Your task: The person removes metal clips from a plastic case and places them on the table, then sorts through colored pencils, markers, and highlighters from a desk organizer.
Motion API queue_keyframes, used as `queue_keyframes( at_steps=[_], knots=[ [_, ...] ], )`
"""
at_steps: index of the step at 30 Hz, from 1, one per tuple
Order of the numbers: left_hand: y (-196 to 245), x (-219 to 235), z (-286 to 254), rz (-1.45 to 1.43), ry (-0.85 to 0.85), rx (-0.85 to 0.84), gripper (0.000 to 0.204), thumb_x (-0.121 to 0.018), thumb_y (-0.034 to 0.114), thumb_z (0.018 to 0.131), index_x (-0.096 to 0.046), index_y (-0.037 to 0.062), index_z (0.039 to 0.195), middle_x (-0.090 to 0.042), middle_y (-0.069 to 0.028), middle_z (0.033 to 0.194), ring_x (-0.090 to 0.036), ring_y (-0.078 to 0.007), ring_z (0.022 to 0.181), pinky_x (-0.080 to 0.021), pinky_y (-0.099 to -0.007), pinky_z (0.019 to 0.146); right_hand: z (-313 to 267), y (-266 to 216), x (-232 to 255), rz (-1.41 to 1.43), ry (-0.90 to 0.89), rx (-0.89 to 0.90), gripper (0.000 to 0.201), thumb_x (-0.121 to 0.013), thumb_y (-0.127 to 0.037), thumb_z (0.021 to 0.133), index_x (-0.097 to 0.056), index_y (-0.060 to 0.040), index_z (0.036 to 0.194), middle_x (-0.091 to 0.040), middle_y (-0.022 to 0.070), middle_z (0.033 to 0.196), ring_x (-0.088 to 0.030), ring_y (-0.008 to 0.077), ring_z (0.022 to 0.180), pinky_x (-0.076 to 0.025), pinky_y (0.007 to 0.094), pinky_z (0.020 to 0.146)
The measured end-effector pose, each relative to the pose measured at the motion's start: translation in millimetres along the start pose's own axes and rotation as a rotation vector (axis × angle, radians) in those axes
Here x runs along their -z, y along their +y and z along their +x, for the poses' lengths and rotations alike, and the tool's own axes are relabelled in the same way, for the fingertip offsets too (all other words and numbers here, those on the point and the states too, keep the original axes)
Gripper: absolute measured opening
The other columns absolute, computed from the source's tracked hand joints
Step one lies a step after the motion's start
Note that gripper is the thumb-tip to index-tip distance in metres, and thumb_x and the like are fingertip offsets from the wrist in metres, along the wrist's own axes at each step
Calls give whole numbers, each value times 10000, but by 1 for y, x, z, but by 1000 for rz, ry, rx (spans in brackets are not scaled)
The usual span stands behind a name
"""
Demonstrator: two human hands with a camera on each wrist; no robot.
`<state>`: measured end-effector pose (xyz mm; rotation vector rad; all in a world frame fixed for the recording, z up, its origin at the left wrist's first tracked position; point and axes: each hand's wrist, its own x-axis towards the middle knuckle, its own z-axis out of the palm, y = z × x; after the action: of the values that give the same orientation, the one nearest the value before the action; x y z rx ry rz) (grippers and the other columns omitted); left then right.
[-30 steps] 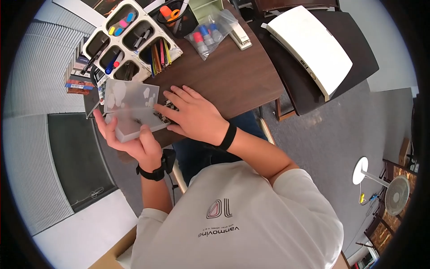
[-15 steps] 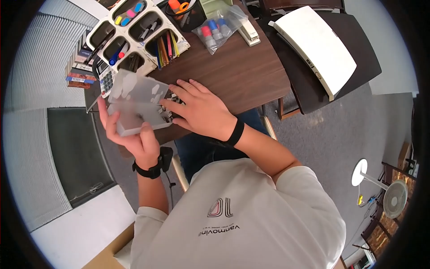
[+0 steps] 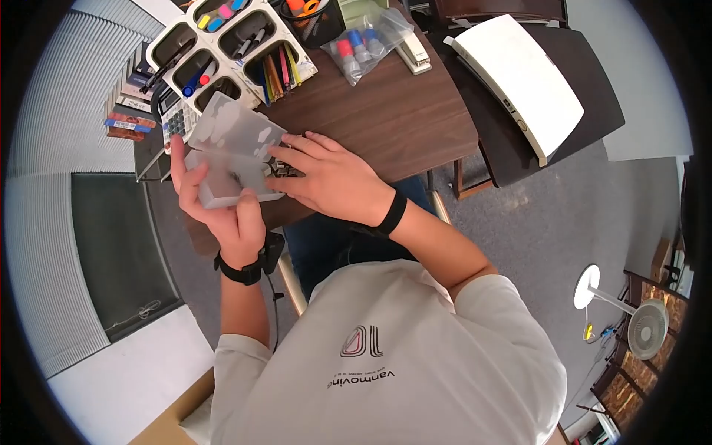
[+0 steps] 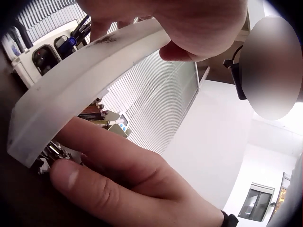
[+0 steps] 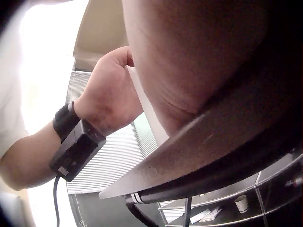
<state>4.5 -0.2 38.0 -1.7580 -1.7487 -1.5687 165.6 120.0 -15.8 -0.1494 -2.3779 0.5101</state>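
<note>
My left hand [image 3: 228, 226] grips a translucent plastic box [image 3: 248, 172] from its near left side, thumb along the near edge. The box is tilted toward the desk, its hinged lid [image 3: 233, 127] swung back and marked with whitish patches. A small dark cluster shows through its side. My right hand [image 3: 341, 182] lies palm down at the box's right edge, fingers extended over small metallic pieces [image 4: 54, 150]. The fingers partly hide these pieces, which lie against the box's lower end. In the left wrist view the right thumb [image 4: 71, 177] is right beside them.
A white organizer [image 3: 220, 56] with pens and pencils stands just beyond the lid, a calculator [image 3: 176, 122] at its left. Farther back on the brown desk [image 3: 386, 111] are a black mesh cup [image 3: 315, 31], a clear bag [image 3: 363, 48] with red- and blue-capped bottles, and a stapler [image 3: 415, 55].
The left hand and box have shifted slightly away from the body, toward the organizer. The right hand stays at the pieces, its fingers moved a little and its thumb less visible.
</note>
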Motion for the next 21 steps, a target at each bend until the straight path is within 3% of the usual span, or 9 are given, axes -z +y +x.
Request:
queue_keyframes(
  at_steps=[5,7,12,18,21],
  knots=[
    [-1,6,-2,39,24,33,665,-546,-30,807,-349,96,1430,-174,-280,1703,-415,-447,1485,-425,-588,1192,2,-3,5,25,-62,-89,344,-793,-246,869,-754,-219,1210,-570,73,1488,-506,322,1416,-401,482,1205],
    [-1,5,-6,-73,68,69,672,-546,-27,808,-342,100,1435,-171,-281,1704,-412,-446,1487,-424,-586,1194,1,-4,4,22,-62,-133,336,-794,-245,869,-756,-214,1201,-568,71,1493,-501,323,1420,-391,488,1214],
    [0,2,-5,-38,52,42,677,-536,-37,807,-336,99,1439,-170,-279,1705,-411,-448,1488,-427,-594,1190,0,-2,1,26,-34,38,264,-777,-257,870,-768,-202,1128,-586,78,1469,-486,313,1422,-351,504,1243],
    [-2,1,-5,-87,80,60,687,-518,-46,788,-334,94,1436,-180,-299,1693,-393,-459,1495,-429,-598,1182,3,-6,4,-8,-80,-83,275,-780,-274,874,-764,-221,1144,-581,75,1466,-473,308,1432,-340,513,1249],
    [-1,0,-6,-104,82,64,690,-520,-56,799,-326,97,1443,-170,-282,1702,-412,-450,1486,-433,-616,1185,1,-4,-2,38,-50,11,271,-784,-277,870,-755,-197,1128,-586,80,1458,-474,309,1430,-332,520,1251]
  ],
)
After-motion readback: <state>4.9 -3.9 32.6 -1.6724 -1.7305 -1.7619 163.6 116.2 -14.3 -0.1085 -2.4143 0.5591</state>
